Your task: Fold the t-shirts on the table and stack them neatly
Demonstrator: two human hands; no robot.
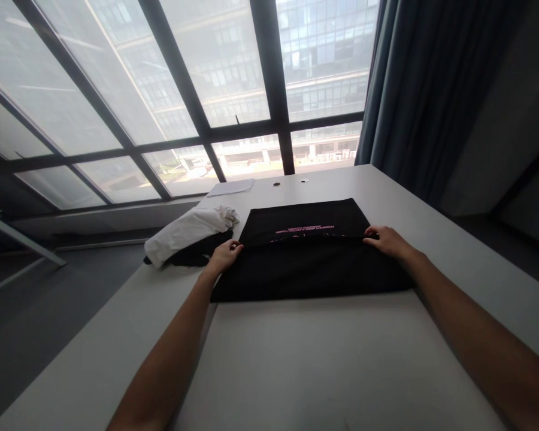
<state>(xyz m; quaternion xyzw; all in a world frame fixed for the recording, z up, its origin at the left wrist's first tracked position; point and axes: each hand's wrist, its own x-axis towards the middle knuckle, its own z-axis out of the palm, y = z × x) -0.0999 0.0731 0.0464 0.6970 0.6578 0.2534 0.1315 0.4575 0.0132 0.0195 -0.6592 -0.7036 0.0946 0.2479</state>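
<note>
A black garment with pink lettering, probably a T-shirt, lies folded on the white table in front of me. Its near part is turned over toward the window, and the fold's edge runs across the print, covering some of it. My left hand pinches the left end of that edge between thumb and fingers. At the right end, my right hand grips the same edge in a similar pinch. Both forearms reach in from the bottom of the view.
Left of the garment, a crumpled white cloth lies on top of a dark one. Paper sheets rest at the table's far end, near two round cable holes. Windows stand beyond, with a blue curtain at right.
</note>
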